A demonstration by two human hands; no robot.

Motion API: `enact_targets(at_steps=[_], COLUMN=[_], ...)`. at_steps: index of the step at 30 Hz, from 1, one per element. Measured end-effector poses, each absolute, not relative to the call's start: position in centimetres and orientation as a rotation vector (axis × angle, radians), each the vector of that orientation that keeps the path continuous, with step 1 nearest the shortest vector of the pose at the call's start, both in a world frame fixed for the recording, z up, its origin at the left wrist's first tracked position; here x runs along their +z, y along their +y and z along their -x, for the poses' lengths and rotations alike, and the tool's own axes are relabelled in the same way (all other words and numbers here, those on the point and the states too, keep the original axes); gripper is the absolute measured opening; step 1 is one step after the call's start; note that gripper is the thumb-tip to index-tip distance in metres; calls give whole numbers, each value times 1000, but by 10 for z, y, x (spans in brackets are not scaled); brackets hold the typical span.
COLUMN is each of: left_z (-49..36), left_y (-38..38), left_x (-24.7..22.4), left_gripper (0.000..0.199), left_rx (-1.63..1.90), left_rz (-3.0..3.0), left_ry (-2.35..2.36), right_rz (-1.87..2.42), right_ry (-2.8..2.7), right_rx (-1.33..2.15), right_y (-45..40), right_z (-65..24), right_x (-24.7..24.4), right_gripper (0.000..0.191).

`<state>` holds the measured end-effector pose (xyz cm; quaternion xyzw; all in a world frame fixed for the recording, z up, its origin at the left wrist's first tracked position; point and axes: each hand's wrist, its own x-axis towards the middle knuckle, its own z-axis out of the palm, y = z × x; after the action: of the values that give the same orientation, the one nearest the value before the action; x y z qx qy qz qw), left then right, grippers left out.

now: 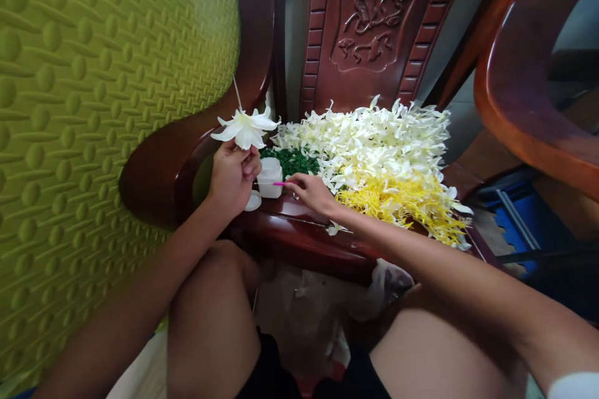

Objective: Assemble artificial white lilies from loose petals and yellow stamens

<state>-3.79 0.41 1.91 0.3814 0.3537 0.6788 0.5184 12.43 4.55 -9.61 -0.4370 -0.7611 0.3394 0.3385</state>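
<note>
My left hand [236,174] is closed around the base of a white artificial flower [246,129], whose petals spread above the fingers. A thin pale stem sticks up out of its middle. My right hand [311,192] pinches a thin stick with a bright pink handle [279,184], its fine tip pointing left toward my left hand. Just behind the stick stands a small white plastic container [270,177]. A round white lid [253,201] lies beside it, partly hidden by my left hand. Whether the stick's tip touches anything I cannot tell.
On the carved wooden chair's seat [299,237] lie a big heap of white petals [374,137], yellow strands [402,202] and small green pieces [292,161]. One loose white flower [336,229] is near the front edge. A curved armrest [154,168] and a textured yellow-green wall [93,106] bound the left.
</note>
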Motion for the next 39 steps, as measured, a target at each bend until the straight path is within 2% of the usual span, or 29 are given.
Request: enact_targets(at_steps=[9,16,23,27,30,32,36,39], left_z=[37,28,36,43,45,45,40,35], left_y=[3,-1,-1,-2,-2,-2,0,3], left_x=[14,10,10,6,3,2,3,3], left_gripper=[15,15,17,17,18,21,23,18], left_rx=[1588,1554,1596,1622,1608,1600,1517,1436], left_rz=[-951,-1065,-1073,-1131,-1210,-1232,-1244,-1245], left_ry=[883,882,893,940,964,971,980,956], right_rz=[1212,1228,1451,1589,1570,1481,1318,1218], right_ry=[-2221,-2223,-2139,-2073,-2214,-2344,-2421,-2347], right_rx=[764,695,493,368,401,464,436,358], right_y=[36,36,42,84,107,110,104,97], right_z=[-84,-83,-108,-170,-226,-254,-274,-272], right_x=[-125,-125,-103,-82,-77,-79,-84,-74], right_gripper=[21,17,38,30,5,12,16,7])
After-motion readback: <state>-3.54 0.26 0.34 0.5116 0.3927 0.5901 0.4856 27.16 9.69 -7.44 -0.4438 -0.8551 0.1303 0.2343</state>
